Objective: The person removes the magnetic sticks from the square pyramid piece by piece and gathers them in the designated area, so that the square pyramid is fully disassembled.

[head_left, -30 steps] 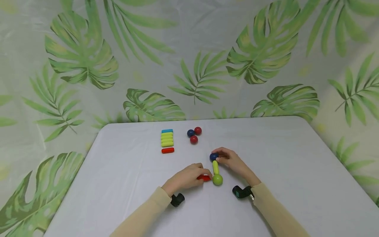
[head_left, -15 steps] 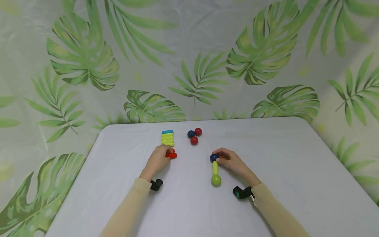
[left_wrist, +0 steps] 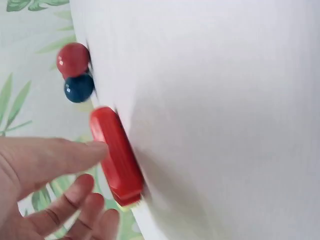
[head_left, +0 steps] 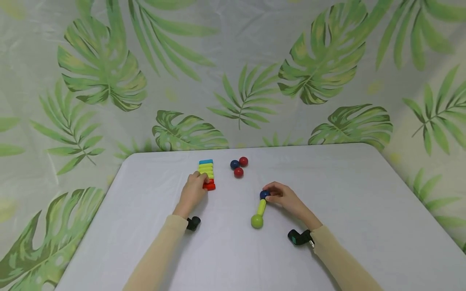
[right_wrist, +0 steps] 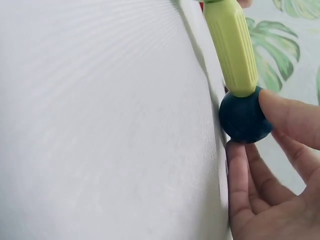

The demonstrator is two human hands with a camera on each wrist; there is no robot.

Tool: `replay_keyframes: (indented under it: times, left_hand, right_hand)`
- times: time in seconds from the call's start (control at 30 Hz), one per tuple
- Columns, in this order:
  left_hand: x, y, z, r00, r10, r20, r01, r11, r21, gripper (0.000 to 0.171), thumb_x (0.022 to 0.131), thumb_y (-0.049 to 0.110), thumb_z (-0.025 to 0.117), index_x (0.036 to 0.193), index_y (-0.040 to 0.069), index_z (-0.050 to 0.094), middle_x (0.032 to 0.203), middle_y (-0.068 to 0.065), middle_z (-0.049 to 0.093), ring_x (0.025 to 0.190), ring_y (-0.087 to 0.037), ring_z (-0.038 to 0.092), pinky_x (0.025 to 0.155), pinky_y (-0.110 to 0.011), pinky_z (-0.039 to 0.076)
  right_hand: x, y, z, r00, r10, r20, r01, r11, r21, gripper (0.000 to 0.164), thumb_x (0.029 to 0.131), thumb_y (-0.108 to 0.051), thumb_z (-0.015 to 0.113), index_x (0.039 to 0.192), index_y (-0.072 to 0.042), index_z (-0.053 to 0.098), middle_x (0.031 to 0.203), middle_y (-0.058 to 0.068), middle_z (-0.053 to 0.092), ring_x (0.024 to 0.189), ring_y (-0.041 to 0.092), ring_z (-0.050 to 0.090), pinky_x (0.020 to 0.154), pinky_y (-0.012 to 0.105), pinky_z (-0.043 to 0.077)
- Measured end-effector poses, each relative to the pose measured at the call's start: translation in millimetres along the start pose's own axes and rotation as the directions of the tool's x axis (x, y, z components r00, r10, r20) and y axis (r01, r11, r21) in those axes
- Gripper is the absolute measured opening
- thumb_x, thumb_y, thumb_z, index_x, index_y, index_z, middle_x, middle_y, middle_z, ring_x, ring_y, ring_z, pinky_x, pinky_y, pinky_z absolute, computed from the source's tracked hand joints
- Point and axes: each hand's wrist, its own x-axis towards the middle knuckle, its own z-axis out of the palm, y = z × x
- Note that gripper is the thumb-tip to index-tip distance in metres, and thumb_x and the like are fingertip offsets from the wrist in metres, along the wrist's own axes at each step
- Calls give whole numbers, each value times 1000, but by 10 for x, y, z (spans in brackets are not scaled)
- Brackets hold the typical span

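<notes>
My left hand (head_left: 193, 189) is at the near end of a row of short toy building rods. Its thumb lies against a red rod (left_wrist: 117, 155), while the other fingertips are partly hidden behind. A second red rod (head_left: 211, 181) lies between that rod and the yellow-green rods (head_left: 206, 169). With my right hand (head_left: 287, 199) I pinch a dark blue ball (right_wrist: 245, 116) between thumb and fingers. From this ball a yellow-green rod (right_wrist: 232, 50) runs to a larger green ball (head_left: 257, 221), slanting toward the near left.
A blue rod (head_left: 206, 161) ends the row at the back. To its right, two red balls (head_left: 243, 161) and a dark blue ball (head_left: 234, 164) sit close together on the white table (head_left: 327, 173). A leaf-print cloth (head_left: 233, 72) hangs behind.
My left hand has carried a red rod from the middle to the row, and both red rods now sit against it. The green ball end has swung left; my right hand keeps the blue ball.
</notes>
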Motion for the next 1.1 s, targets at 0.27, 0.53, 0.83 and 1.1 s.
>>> replay_keyframes:
  times: [0.27,0.53,0.83,1.1]
  left_hand:
    - [-218,440,152,893,310,326,-188,915,-357,35,88,24,71,115,9,56,108,-5,53,102,-21,52,86,-36,46]
    - [-204,653,384,853,346,392,-304,938,-168,31,87,21,69,115,20,56,100,6,50,91,-13,46,76,-26,43]
    - [-8,559,391,937,258,237,-172,928,-330,25,89,7,66,113,10,61,108,-1,57,94,-17,52,83,-28,46]
    - [308,508,396,996,-88,-7,79,927,-368,27,87,1,66,113,1,58,106,-13,56,94,-24,53,85,-35,49]
  right_hand:
    - [-112,-16,-37,1000,20,-12,-22,983,-183,30,90,-29,68,106,-6,58,91,5,56,75,18,49,64,28,42]
    - [-147,33,-119,988,-26,152,40,995,-91,29,91,-19,66,115,-6,57,109,13,57,81,21,53,72,32,44]
    - [-184,-54,-122,990,-2,138,15,996,-89,28,92,-16,65,115,-3,59,102,9,57,79,22,49,67,29,40]
    - [-235,-180,-123,990,-1,139,9,999,-54,27,91,-13,65,115,0,59,101,11,56,79,24,48,67,30,39]
